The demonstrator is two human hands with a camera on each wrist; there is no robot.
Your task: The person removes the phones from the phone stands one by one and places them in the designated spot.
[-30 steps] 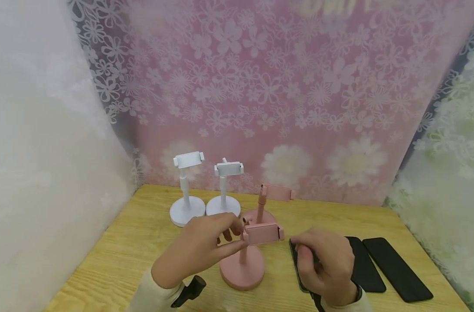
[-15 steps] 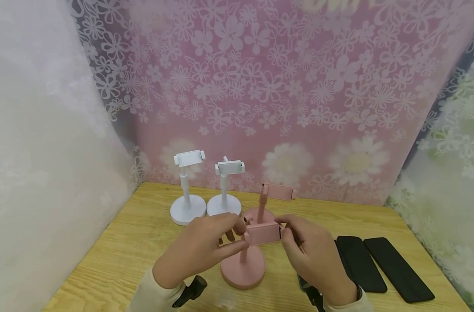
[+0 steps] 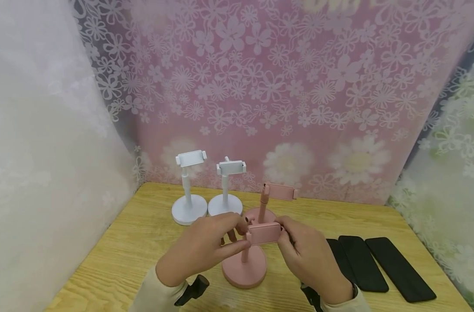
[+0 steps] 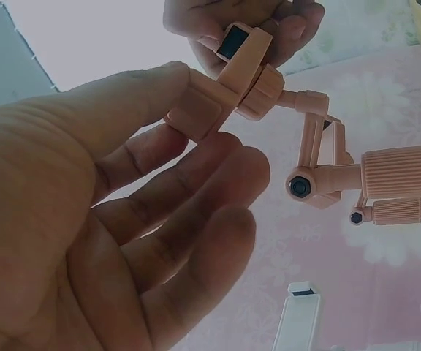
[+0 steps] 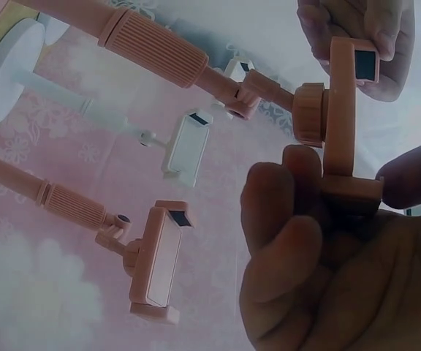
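Observation:
A pink phone stand (image 3: 243, 271) with a round base stands upright on the table in front of me. My left hand (image 3: 205, 242) pinches the left end of its clamp (image 3: 264, 233) between thumb and index finger; in the left wrist view the other fingers spread loosely below. On the clamp's right end, my right hand (image 3: 311, 255) has its thumb and fingers, and the right wrist view shows them around the end jaw. A ribbed collar (image 4: 404, 172) and a jointed arm lie behind the clamp. No phone sits in the clamp.
Another pink phone stand (image 3: 281, 192) is just behind. Two white phone stands, one farther left (image 3: 189, 210) and one nearer the middle (image 3: 225, 203), stand at the back. Several black phones (image 3: 400, 268) lie at the right on the wooden table (image 3: 116, 255). Floral curtains surround the table.
My right hand has come left from over the phones to the right end of the pink stand's clamp. My left hand stays at the left end.

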